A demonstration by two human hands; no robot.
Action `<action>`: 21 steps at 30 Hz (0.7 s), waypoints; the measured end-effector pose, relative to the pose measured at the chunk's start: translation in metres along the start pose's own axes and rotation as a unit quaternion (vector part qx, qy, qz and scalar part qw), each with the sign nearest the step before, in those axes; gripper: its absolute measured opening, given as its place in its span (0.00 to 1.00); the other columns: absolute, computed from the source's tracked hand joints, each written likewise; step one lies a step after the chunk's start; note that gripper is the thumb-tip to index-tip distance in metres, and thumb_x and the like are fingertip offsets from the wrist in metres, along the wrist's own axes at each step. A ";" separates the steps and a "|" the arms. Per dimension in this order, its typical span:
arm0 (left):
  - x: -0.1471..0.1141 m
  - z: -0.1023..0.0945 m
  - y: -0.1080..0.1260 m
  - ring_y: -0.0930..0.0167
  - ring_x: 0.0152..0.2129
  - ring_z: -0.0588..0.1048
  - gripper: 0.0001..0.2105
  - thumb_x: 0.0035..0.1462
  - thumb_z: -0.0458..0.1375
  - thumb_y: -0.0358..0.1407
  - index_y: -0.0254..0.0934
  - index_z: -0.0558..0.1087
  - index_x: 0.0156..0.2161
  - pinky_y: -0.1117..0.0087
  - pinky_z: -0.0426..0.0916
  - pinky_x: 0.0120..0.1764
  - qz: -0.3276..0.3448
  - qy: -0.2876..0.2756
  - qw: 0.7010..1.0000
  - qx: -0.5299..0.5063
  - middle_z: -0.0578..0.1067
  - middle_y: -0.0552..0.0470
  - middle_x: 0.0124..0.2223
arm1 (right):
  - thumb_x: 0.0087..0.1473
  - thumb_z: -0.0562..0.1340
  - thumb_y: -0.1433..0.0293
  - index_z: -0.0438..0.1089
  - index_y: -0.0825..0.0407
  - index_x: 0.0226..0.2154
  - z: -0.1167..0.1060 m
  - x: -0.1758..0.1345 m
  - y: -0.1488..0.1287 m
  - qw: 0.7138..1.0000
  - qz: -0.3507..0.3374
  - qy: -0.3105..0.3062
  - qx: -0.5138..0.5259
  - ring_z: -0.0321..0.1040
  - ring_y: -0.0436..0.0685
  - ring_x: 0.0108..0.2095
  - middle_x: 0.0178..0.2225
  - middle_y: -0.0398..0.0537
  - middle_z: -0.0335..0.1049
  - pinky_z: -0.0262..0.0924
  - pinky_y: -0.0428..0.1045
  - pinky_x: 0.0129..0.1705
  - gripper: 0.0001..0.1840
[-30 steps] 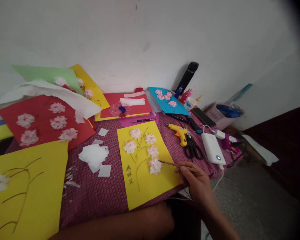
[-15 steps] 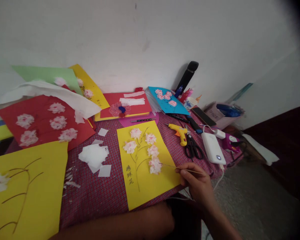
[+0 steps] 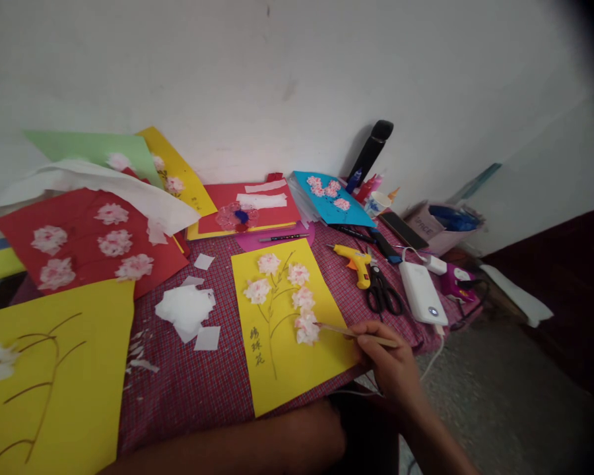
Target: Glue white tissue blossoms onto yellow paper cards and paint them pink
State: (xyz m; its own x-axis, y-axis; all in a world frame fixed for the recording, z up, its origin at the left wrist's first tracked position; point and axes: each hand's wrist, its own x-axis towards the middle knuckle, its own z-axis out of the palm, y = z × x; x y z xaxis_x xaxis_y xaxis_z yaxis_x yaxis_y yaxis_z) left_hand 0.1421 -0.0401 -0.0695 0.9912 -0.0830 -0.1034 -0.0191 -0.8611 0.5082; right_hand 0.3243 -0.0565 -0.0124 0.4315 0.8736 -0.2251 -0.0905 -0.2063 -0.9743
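My right hand (image 3: 383, 353) pinches a thin wooden stick (image 3: 337, 329). Its tip touches the lowest right paper flower (image 3: 307, 327), a ruffled white bloom tinted pink. That flower is one of several on a yellow sheet (image 3: 287, 386) with a drawn brown stem and dark handwritten characters at its left. Across the bottom of the view lies my left forearm, and my left hand (image 3: 321, 429) is dim near the sheet's lower edge, its fingers not to be made out.
White paper squares (image 3: 185, 309) are piled left of the sheet. A yellow glue gun (image 3: 357, 265), black scissors (image 3: 383, 293) and a white power bank (image 3: 422, 293) are on the right. Another yellow sheet (image 3: 79, 376) with a drawn stem and a red sheet (image 3: 86, 227) with flowers lie left.
The stick has turned slightly in my right fingers and shows a broader side. Its tip remains at the same flower; the left arm has hardly moved.
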 end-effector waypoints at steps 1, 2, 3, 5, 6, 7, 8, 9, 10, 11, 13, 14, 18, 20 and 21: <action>0.000 0.000 0.000 0.71 0.38 0.76 0.13 0.66 0.58 0.42 0.35 0.73 0.48 0.65 0.76 0.40 0.000 0.000 1.000 0.001 0.76 0.46 0.46 | 0.57 0.68 0.60 0.76 0.51 0.39 0.001 0.000 -0.001 1.000 0.004 0.002 -0.005 0.62 0.51 0.22 0.22 0.42 0.69 0.54 0.45 0.23 0.12; 0.000 -0.001 0.000 0.71 0.38 0.76 0.13 0.66 0.58 0.42 0.35 0.74 0.48 0.65 0.76 0.40 -0.001 0.000 1.000 0.002 0.76 0.46 0.46 | 0.57 0.68 0.59 0.76 0.52 0.39 0.002 0.000 -0.002 1.000 0.008 0.003 -0.011 0.62 0.51 0.22 0.22 0.42 0.69 0.54 0.45 0.23 0.13; -0.001 -0.001 0.000 0.71 0.38 0.76 0.12 0.66 0.57 0.42 0.35 0.74 0.48 0.65 0.76 0.40 -0.001 0.000 1.000 0.003 0.76 0.46 0.46 | 0.57 0.68 0.59 0.76 0.52 0.39 0.002 0.000 -0.003 1.000 0.012 0.005 -0.015 0.62 0.51 0.22 0.22 0.42 0.69 0.54 0.45 0.23 0.13; -0.001 -0.001 0.000 0.71 0.38 0.76 0.12 0.67 0.57 0.42 0.36 0.74 0.48 0.65 0.76 0.41 0.000 0.003 1.000 0.005 0.76 0.46 0.46 | 0.56 0.69 0.58 0.76 0.51 0.38 0.003 0.001 -0.006 1.000 0.020 0.003 -0.018 0.62 0.51 0.22 0.22 0.42 0.69 0.53 0.45 0.23 0.14; -0.002 -0.001 0.000 0.71 0.39 0.76 0.12 0.67 0.57 0.42 0.36 0.74 0.48 0.65 0.76 0.41 0.000 0.005 1.000 0.005 0.76 0.46 0.47 | 0.55 0.69 0.58 0.76 0.51 0.38 0.003 0.002 -0.007 1.000 0.022 0.001 -0.018 0.62 0.51 0.22 0.22 0.42 0.69 0.53 0.45 0.23 0.14; -0.002 -0.001 0.000 0.71 0.39 0.76 0.12 0.67 0.57 0.42 0.36 0.74 0.48 0.65 0.75 0.41 0.000 0.007 1.000 0.005 0.76 0.46 0.47 | 0.55 0.69 0.58 0.77 0.51 0.38 0.003 0.002 -0.007 1.000 0.023 -0.001 -0.017 0.62 0.51 0.22 0.22 0.42 0.69 0.53 0.45 0.23 0.14; -0.002 -0.001 0.000 0.71 0.39 0.76 0.12 0.67 0.57 0.42 0.36 0.74 0.48 0.65 0.75 0.41 0.000 0.008 1.000 0.005 0.76 0.46 0.47 | 0.55 0.69 0.58 0.77 0.51 0.38 0.002 0.003 -0.007 1.000 0.024 -0.002 -0.016 0.62 0.51 0.22 0.22 0.42 0.69 0.53 0.45 0.23 0.14; -0.002 -0.001 0.001 0.71 0.38 0.76 0.12 0.66 0.57 0.42 0.36 0.74 0.48 0.65 0.75 0.41 0.001 0.010 1.000 0.006 0.76 0.46 0.46 | 0.55 0.69 0.58 0.77 0.51 0.38 0.000 0.003 -0.007 1.000 0.024 -0.001 -0.016 0.62 0.51 0.22 0.22 0.43 0.69 0.53 0.45 0.24 0.15; -0.002 -0.001 0.001 0.71 0.38 0.75 0.12 0.66 0.57 0.42 0.36 0.74 0.47 0.65 0.75 0.41 0.001 0.011 1.000 0.006 0.76 0.46 0.46 | 0.55 0.69 0.57 0.77 0.51 0.38 -0.002 0.004 -0.006 1.000 0.024 0.003 -0.015 0.62 0.51 0.22 0.22 0.43 0.70 0.53 0.45 0.24 0.15; -0.003 -0.001 0.000 0.71 0.38 0.75 0.12 0.66 0.58 0.42 0.36 0.74 0.47 0.65 0.75 0.40 0.001 0.013 1.000 0.006 0.76 0.46 0.45 | 0.55 0.69 0.57 0.77 0.51 0.38 -0.003 0.004 -0.005 1.000 0.023 0.006 -0.014 0.62 0.52 0.22 0.23 0.44 0.70 0.53 0.46 0.24 0.15; -0.003 -0.001 0.000 0.71 0.37 0.75 0.12 0.67 0.57 0.42 0.36 0.74 0.46 0.66 0.75 0.39 0.000 0.018 1.000 0.007 0.76 0.47 0.44 | 0.55 0.69 0.58 0.76 0.52 0.39 -0.006 0.005 -0.004 1.000 0.019 0.010 -0.007 0.62 0.52 0.22 0.23 0.44 0.70 0.54 0.46 0.24 0.15; -0.003 -0.001 0.000 0.72 0.36 0.75 0.12 0.67 0.57 0.42 0.36 0.74 0.46 0.66 0.75 0.39 0.000 0.020 1.000 0.007 0.76 0.47 0.44 | 0.55 0.69 0.58 0.76 0.52 0.39 -0.006 0.005 -0.004 1.000 0.016 0.008 -0.004 0.62 0.52 0.22 0.23 0.44 0.70 0.54 0.46 0.24 0.15; -0.002 -0.001 -0.001 0.71 0.37 0.75 0.12 0.67 0.57 0.43 0.36 0.74 0.47 0.66 0.75 0.40 -0.001 0.028 1.000 0.008 0.76 0.47 0.45 | 0.56 0.69 0.58 0.77 0.52 0.39 -0.003 0.004 -0.007 1.000 0.017 -0.012 -0.010 0.62 0.51 0.23 0.23 0.44 0.70 0.54 0.45 0.24 0.15; -0.002 0.000 -0.001 0.70 0.38 0.75 0.12 0.66 0.57 0.42 0.36 0.74 0.48 0.65 0.75 0.41 -0.002 0.030 1.000 0.009 0.76 0.46 0.46 | 0.56 0.69 0.58 0.77 0.52 0.39 -0.003 0.004 -0.008 0.999 0.022 -0.017 -0.026 0.62 0.51 0.23 0.23 0.44 0.70 0.54 0.45 0.24 0.14; -0.002 0.000 0.000 0.70 0.39 0.75 0.12 0.66 0.58 0.42 0.36 0.74 0.48 0.64 0.75 0.41 -0.003 0.030 0.999 0.010 0.76 0.46 0.46 | 0.56 0.69 0.58 0.77 0.52 0.39 -0.004 0.004 -0.008 0.999 0.020 -0.018 -0.031 0.62 0.51 0.23 0.23 0.44 0.70 0.53 0.45 0.24 0.14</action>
State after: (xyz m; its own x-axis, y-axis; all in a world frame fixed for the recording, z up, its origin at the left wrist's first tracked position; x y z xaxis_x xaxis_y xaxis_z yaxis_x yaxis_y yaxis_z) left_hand 0.1402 -0.0398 -0.0697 0.9974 -0.0469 -0.0543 -0.0142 -0.8715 0.4903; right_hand 0.3306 -0.0528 -0.0051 0.3955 0.8796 -0.2643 -0.0504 -0.2666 -0.9625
